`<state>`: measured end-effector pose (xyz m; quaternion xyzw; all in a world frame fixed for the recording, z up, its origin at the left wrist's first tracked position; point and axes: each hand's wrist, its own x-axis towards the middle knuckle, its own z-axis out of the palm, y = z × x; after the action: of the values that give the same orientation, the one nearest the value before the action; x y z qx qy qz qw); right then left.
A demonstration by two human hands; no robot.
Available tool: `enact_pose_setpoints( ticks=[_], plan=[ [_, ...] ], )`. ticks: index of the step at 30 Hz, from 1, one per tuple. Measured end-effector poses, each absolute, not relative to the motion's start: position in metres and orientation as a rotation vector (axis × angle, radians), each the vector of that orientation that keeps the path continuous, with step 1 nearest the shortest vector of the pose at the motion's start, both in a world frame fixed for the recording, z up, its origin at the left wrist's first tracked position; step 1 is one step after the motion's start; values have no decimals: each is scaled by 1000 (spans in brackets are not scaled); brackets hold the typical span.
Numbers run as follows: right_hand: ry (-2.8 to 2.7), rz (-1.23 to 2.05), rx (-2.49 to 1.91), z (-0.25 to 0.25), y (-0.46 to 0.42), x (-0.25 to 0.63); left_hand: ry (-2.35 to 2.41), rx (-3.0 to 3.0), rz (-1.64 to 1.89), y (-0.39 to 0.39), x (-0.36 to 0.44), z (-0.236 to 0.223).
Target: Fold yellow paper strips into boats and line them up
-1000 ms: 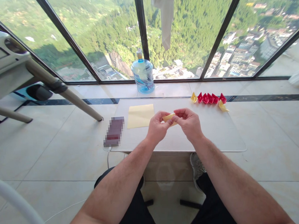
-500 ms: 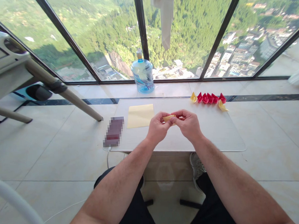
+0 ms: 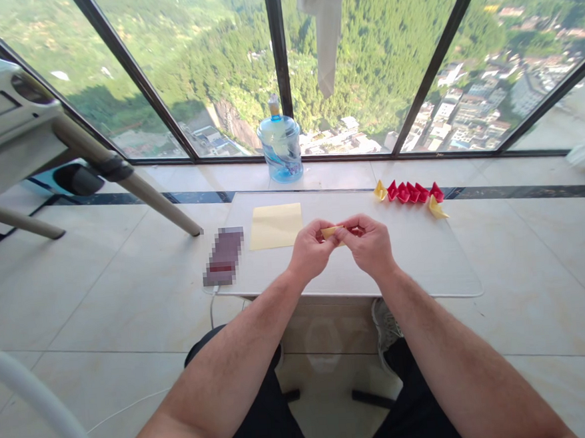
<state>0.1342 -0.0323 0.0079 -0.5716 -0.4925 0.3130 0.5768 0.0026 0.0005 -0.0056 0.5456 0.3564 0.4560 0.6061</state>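
Both hands meet above the middle of a low white table (image 3: 410,264). Between them is a small folded piece of yellow paper (image 3: 330,232), mostly covered by the fingers. My left hand (image 3: 312,249) pinches its left side, and my right hand (image 3: 369,242) pinches the right, thumbs close together. A flat sheet of yellow paper (image 3: 275,226) lies left of my left hand. At the table's far right, several red folded paper pieces (image 3: 411,193) stand in a row, with one yellow folded piece (image 3: 380,191) at the left end and another yellow piece (image 3: 437,207) in front.
A blurred-out phone (image 3: 223,256) with a white cable lies at the table's left edge. Behind the table, a blue water jug (image 3: 280,150) stands by the tall windows. Legs of a pale metal frame (image 3: 156,202) reach the floor on the left.
Hands and folded yellow paper stay almost in place, with at most slight finger movement. The whole view has shifted very slightly.
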Motion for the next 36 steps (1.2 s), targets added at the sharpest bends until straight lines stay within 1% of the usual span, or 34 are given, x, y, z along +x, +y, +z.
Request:
enact_pose_setpoints(
  ticks=[7,13,19,23,28,30,33,36],
  plan=[
    [-1126,763,-1314,11,-33,136,836,1260,1029,-1,2,-2],
    [-1050,731,-1345,11,-32,142,827,1258,921,-2,1,3],
    [-1121,874,-1329,8,-30,149,848,1241,894,-1,0,2],
    [-1075,805,-1342,8,-29,151,834,1253,806,-1,0,2],
    [-1097,833,-1346,10,-30,152,888,1231,761,-2,0,4],
    [-1113,776,-1372,11,-31,151,896,1227,736,-2,1,5],
    [-1115,697,-1408,10,-31,149,917,1196,767,0,1,4],
    [-1104,753,-1438,6,-29,146,960,1087,928,4,0,1]
  ],
)
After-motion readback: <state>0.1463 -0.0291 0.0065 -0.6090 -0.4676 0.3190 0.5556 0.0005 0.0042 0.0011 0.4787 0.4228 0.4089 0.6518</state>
